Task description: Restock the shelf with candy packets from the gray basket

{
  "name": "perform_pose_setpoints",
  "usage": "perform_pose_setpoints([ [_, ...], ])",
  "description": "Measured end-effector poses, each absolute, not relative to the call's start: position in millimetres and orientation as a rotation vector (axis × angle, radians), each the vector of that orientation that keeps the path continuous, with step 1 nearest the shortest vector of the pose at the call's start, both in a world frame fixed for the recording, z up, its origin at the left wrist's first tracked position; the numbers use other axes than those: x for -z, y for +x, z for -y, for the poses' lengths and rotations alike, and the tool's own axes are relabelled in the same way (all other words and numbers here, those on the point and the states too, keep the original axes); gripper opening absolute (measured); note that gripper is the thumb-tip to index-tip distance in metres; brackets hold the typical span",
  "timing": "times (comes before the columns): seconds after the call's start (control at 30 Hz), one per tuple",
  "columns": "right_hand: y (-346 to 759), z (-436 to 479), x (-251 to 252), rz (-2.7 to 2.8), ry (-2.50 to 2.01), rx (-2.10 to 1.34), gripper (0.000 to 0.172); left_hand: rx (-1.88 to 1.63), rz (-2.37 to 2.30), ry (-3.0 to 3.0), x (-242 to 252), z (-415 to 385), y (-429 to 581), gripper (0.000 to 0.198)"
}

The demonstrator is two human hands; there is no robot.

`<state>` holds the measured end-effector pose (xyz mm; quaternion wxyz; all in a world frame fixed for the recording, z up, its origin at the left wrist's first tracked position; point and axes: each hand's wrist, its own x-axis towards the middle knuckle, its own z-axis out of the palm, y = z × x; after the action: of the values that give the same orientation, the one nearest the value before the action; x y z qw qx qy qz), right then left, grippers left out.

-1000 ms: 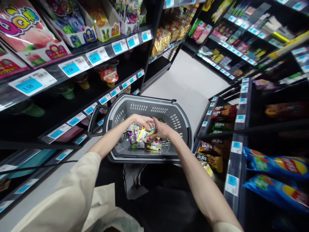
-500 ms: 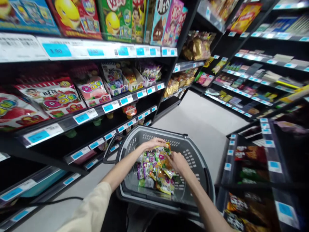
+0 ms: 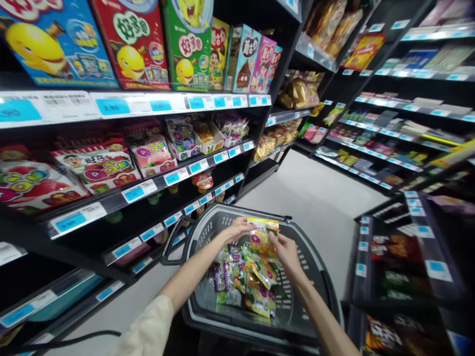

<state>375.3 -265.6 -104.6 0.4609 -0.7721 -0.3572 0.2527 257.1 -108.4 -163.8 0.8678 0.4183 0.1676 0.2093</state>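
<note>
Between my two hands, over the far part of the grey shopping basket [image 3: 200, 316], is a yellow and white packet of gummy candy [image 3: 262, 233]. My left hand [image 3: 237, 229] grips its left edge with the fingers closed. The right edge is pinched by my right hand [image 3: 285, 249]. Below, several more candy packets [image 3: 230, 267], purple, yellow and green, lie heaped in the basket. The basket's black handle [image 3: 172, 242] sticks out at the left.
A shelf on the left carries boxed snacks [image 3: 137, 49] above and bagged gummy candy [image 3: 98, 165] below. Gold-wrapped goods [image 3: 297, 94] sit farther along. At the right stands a low rack with dark snack bags [image 3: 395, 247]. Pale floor [image 3: 308, 178] lies ahead.
The candy packet has come up off the heap and turned flat to view, held by both hands. My view has tilted up a little, so the shelves sit lower.
</note>
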Motion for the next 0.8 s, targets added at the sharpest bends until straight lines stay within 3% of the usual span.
perform_pose_setpoints([
  [0.23, 365, 261, 92, 0.558, -1.640, -0.618, 0.056, -0.382, -0.388, 0.976, 168, 103, 261, 0.068],
  [0.47, 367, 258, 93, 0.438, -1.517, -0.627, 0.064, -0.375, -0.405, 0.994, 168, 105, 263, 0.065],
  [0.8, 353, 250, 91, 0.392, -1.501, -0.487, 0.060, -0.421, -0.433, 1.005, 161, 101, 265, 0.064],
])
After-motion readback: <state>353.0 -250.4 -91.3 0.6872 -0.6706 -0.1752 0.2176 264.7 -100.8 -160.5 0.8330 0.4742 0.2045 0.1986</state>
